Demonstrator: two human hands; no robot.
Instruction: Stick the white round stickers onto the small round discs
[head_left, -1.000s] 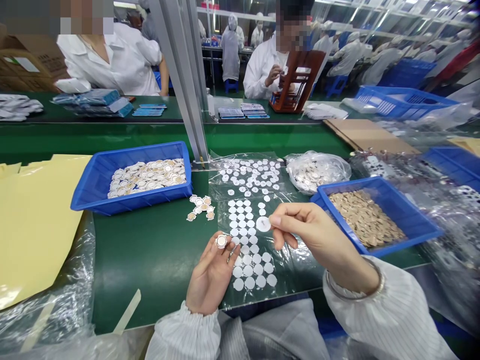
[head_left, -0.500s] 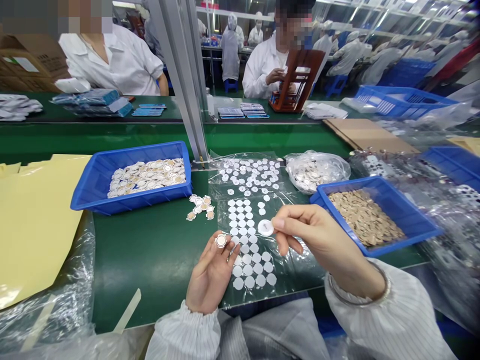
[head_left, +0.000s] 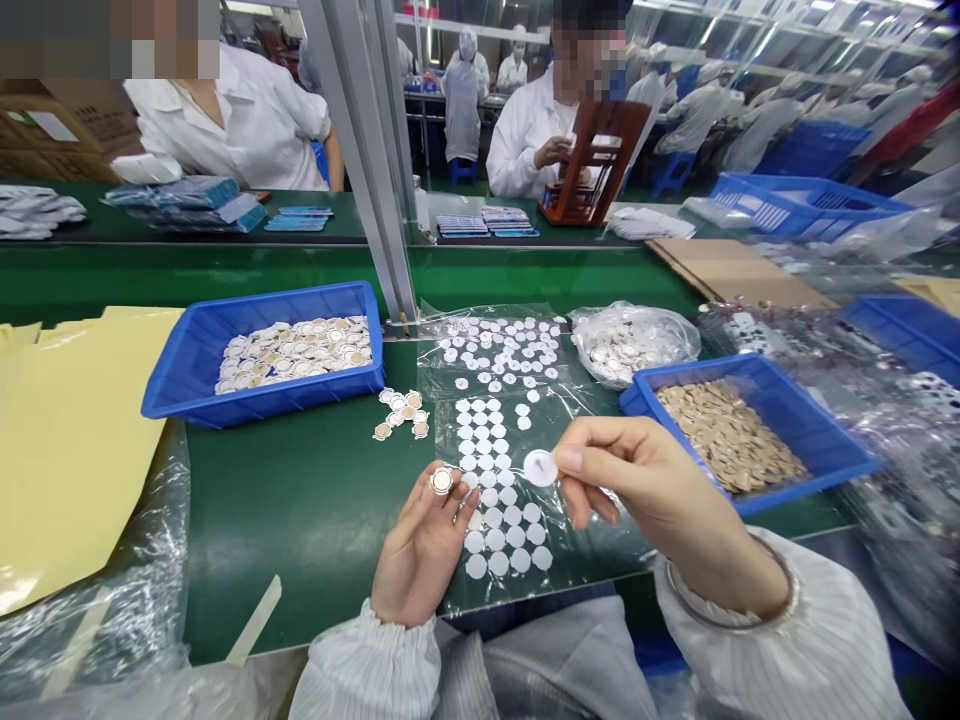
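My left hand [head_left: 424,555] is palm up, thumb and fingers closed on a small round disc [head_left: 442,481] with a white rim and a pale centre. Between the thumb and forefinger of my right hand [head_left: 637,470] is a thin round white piece [head_left: 540,467] with a small dark mark in its middle. The two pieces are apart. Under and beside my hands, rows of white discs [head_left: 496,540] lie on a clear plastic sheet [head_left: 577,555]. Scattered white discs with small marks [head_left: 510,350] lie farther back. A small pile of rimmed discs [head_left: 405,412] sits left of the sheet.
A blue bin [head_left: 262,395] of rimmed discs stands back left; another blue bin [head_left: 810,485] holds tan discs at right. Near it is a clear bag [head_left: 637,340] of white pieces. Yellow sheets [head_left: 75,450] lie left. A metal post [head_left: 367,150] rises ahead; two co-workers sit across.
My right hand has moved slightly right and down with the white piece, away from my left hand. My left hand has stayed in place.
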